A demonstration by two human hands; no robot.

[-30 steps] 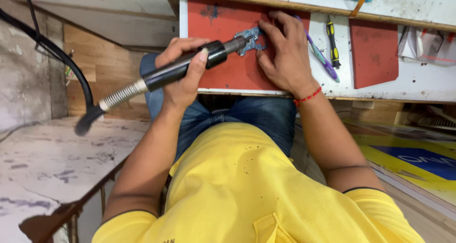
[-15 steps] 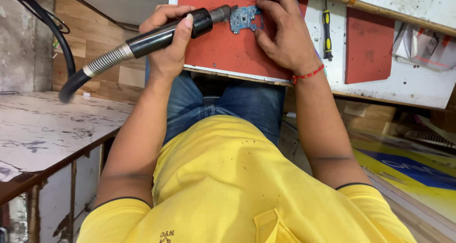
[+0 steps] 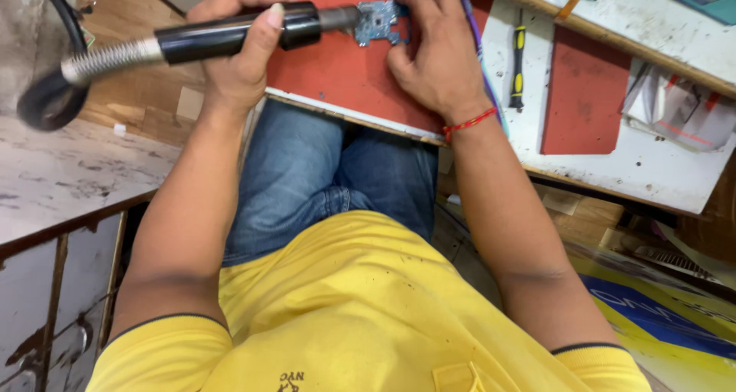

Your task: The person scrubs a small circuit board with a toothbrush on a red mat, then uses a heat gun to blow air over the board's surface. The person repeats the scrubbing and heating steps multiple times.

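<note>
My left hand (image 3: 241,55) grips a black hot-air wand (image 3: 230,36) with a metal spring collar and a black hose at its left end. Its metal nozzle points right at a small blue circuit board (image 3: 377,22) lying on a red mat (image 3: 337,74). My right hand (image 3: 433,51) presses down on the board's right side, fingers over its edge. A red thread band is on that wrist. A purple tool (image 3: 474,24) is partly hidden under my right hand.
A black and yellow screwdriver (image 3: 519,66) lies on the white worktop (image 3: 652,170), next to a second red mat (image 3: 586,93). Papers (image 3: 675,108) sit at the right. A marbled shelf (image 3: 54,177) is at the left. My lap fills the lower part of the view.
The view has tilted and shifted, so the bench sits higher and more slanted. Both hands keep their hold: wand at the board, right hand on the board.
</note>
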